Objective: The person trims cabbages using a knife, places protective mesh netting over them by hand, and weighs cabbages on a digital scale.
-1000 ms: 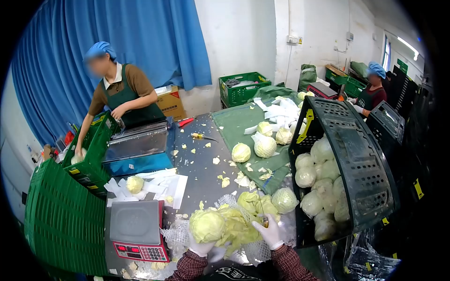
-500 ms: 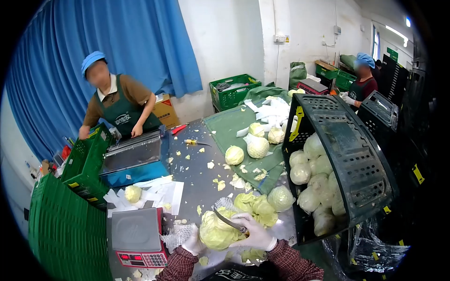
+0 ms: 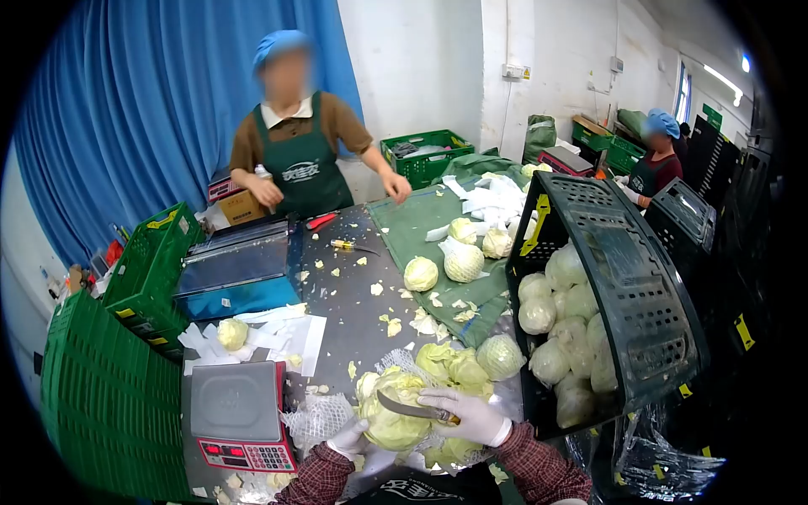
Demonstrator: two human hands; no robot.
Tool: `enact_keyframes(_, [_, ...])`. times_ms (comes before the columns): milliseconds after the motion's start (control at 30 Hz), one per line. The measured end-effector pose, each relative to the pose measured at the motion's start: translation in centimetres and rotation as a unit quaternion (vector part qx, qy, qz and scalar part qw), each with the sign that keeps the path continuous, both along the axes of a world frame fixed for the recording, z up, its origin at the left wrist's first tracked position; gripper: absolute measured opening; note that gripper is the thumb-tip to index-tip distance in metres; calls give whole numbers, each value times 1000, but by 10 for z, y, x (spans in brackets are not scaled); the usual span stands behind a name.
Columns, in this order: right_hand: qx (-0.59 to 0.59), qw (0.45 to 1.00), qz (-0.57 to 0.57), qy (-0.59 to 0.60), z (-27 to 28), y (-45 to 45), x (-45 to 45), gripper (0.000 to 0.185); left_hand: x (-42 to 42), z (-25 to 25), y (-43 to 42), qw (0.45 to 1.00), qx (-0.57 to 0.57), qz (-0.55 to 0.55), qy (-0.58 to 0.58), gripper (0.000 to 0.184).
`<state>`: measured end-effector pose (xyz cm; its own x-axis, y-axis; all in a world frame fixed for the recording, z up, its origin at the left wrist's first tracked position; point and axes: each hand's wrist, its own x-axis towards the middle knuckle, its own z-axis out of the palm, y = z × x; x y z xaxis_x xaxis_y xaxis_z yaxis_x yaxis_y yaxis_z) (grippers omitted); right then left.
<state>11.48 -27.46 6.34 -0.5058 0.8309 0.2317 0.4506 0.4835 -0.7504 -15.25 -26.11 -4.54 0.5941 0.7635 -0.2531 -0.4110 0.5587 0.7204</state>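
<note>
A pale green cabbage point(image 3: 396, 427) with loosened outer leaves sits at the table's near edge. My left hand point(image 3: 348, 439), in a white glove, grips its left side. My gloved right hand point(image 3: 473, 416) is closed round the handle of a curved knife point(image 3: 404, 407), whose dark blade lies across the cabbage's upper face. White foam netting point(image 3: 318, 417) lies left of the cabbage. Beyond it are loose leaves point(image 3: 454, 367) and a netted cabbage point(image 3: 501, 357).
A red scale point(image 3: 238, 404) stands left, with stacked green crates point(image 3: 105, 396) beyond. On the right, a tipped black crate point(image 3: 644, 295) holds several wrapped cabbages. Another knife point(image 3: 353, 247) lies mid-table. Across the table stands a co-worker point(image 3: 303, 160); another person point(image 3: 655, 160) is far right.
The knife blade has swung lower and flatter over the cabbage as my right hand moved slightly right. The co-worker opposite has moved right and straightened, with a small white item in one hand.
</note>
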Motion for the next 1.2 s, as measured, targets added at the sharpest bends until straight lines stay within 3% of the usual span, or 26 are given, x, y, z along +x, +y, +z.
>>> enact_keyframes(33, [15, 997, -45, -53, 3, -5, -4, 48, 0, -1, 0, 1000, 0, 1, -1, 100])
enact_keyframes(233, [89, 995, -25, -47, -4, -2, 9, 42, -8, -16, 1, 999, -44, -14, -25, 97])
enact_keyframes(300, [99, 994, -33, -40, -9, 1, 10, 39, -6, 7, -2, 999, 25, -31, 7, 100])
enact_keyframes(333, [75, 986, -149, 15, -7, 3, 6, 36, 7, 41, -2, 994, 77, -14, 72, 105])
enact_keyframes(367, [50, 961, -262, 68, -6, 7, 3, 32, 13, 39, -2, 995, 75, -16, 70, 105])
enact_keyframes(400, [132, 930, -331, 87, -7, 20, 1, 34, 19, 37, -2, 949, 241, 55, 194, 107])
enact_keyframes(433, [130, 931, -331, 84, -17, 20, -3, 34, 24, 36, -3, 857, 394, 123, 310, 108])
enact_keyframes(467, [41, 938, -328, 100, -32, 14, -7, 38, 34, 39, -6, 805, 426, 149, 386, 118])
enact_keyframes(500, [-47, 938, -323, 115, -50, 9, -9, 42, 43, 34, -7, 805, 427, 150, 383, 118])
enact_keyframes(533, [-122, 949, -284, 65, -82, 2, -10, 53, 51, 22, -9, 762, 435, 193, 440, 119])
enact_keyframes(567, [-125, 948, -285, 62, -96, -5, -16, 53, 58, 9, -12, 714, 438, 232, 495, 119])
enact_keyframes(633, [-280, 911, -245, 177, -115, -17, -30, 53, 68, -15, -15, 702, 426, 219, 527, 119])
enact_keyframes(767, [-249, 914, -252, 200, -149, -26, -23, 51, 71, -23, -14, 681, 447, 188, 548, 114])
enact_keyframes(833, [-21, 970, -235, 64, -150, -32, -20, 47, 66, -25, -14, 667, 465, 155, 562, 113])
enact_keyframes(867, [-23, 969, -237, 63, -141, -37, -21, 47, 65, -28, -10, 683, 457, 136, 553, 111])
enact_keyframes(933, [-11, 957, -275, -89, -113, -53, -28, 46, 68, -27, -7, 701, 449, 115, 542, 109])
enact_keyframes(1067, [104, 935, -281, -190, -122, -69, -37, 51, 83, -23, -10, 668, 437, 129, 588, 106])
enact_keyframes(1200, [19, 925, -289, -248, -123, -71, -39, 52, 89, -28, -11, 639, 438, 126, 619, 105])
